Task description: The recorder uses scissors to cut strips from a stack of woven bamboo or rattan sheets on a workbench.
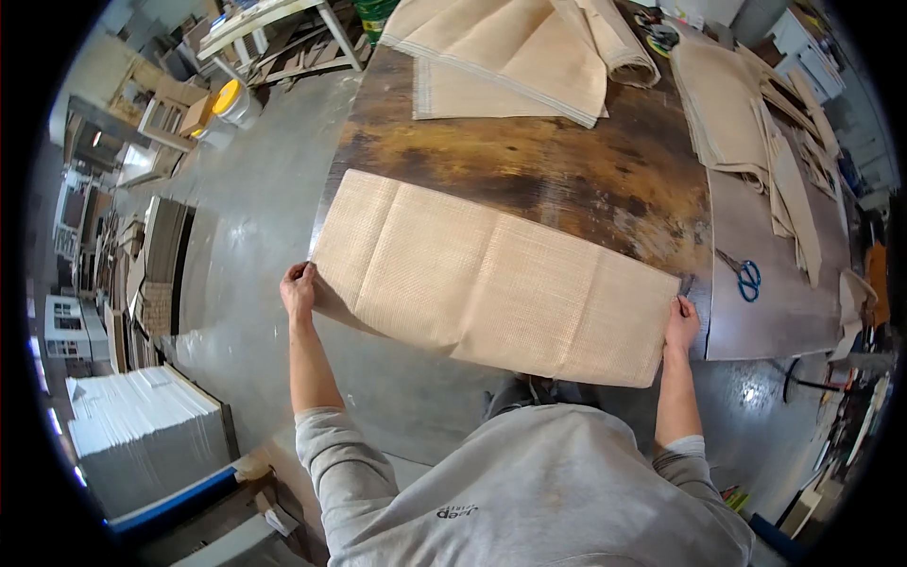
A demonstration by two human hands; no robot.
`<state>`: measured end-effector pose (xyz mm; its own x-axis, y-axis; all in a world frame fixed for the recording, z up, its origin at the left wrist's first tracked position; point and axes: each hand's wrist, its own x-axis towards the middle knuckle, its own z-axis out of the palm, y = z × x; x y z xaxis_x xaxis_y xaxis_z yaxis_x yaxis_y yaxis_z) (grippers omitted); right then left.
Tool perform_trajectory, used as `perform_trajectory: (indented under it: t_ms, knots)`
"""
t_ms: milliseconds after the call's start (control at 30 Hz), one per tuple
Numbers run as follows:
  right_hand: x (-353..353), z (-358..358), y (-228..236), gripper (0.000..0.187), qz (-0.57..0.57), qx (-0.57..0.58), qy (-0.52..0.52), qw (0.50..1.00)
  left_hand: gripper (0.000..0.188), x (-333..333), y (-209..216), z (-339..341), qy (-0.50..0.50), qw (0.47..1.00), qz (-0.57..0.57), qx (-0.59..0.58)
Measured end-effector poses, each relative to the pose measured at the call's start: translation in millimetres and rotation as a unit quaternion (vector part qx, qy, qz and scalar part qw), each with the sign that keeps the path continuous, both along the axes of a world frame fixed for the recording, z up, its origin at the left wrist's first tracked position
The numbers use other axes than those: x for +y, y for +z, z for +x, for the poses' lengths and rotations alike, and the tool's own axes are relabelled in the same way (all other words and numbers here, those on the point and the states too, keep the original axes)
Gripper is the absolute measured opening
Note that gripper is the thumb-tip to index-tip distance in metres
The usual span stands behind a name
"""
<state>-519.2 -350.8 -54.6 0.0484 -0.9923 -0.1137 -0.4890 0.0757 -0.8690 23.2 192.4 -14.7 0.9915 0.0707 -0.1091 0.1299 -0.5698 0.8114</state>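
Note:
A long beige piece of woven fabric (482,279), creased in several places, is stretched between my hands at the near edge of the brown wooden table (453,151). My left hand (299,285) pinches its left edge, out past the table's side. On the other end, my right hand (682,323) is closed on the edge near the right corner. The far part of the fabric lies over the tabletop, while its near edge hangs toward my body. Blue-handled scissors (746,279) rest on the grey surface to the right of my right hand.
More beige fabric (510,57) is piled at the table's far end, beside a rolled length (631,71). Further pieces (723,113) drape over the right side. A stack of white sheets (142,416) stands at left. A bucket with a yellow lid (230,99) is farther back.

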Motion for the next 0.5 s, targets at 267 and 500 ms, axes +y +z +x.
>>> perform_trajectory:
  t_ms: [267, 500]
  knots:
    - [-22, -23, -11, 0.022, 0.026, -0.022, 0.066, 0.997, 0.031, -116, 34, -118, -0.147, 0.931, 0.266, -0.203]
    - [-34, -21, 8, 0.022, 0.088, 0.051, 0.096, 0.99, 0.079, -224, 26, -286, -0.31, 0.904, 0.271, -0.12]
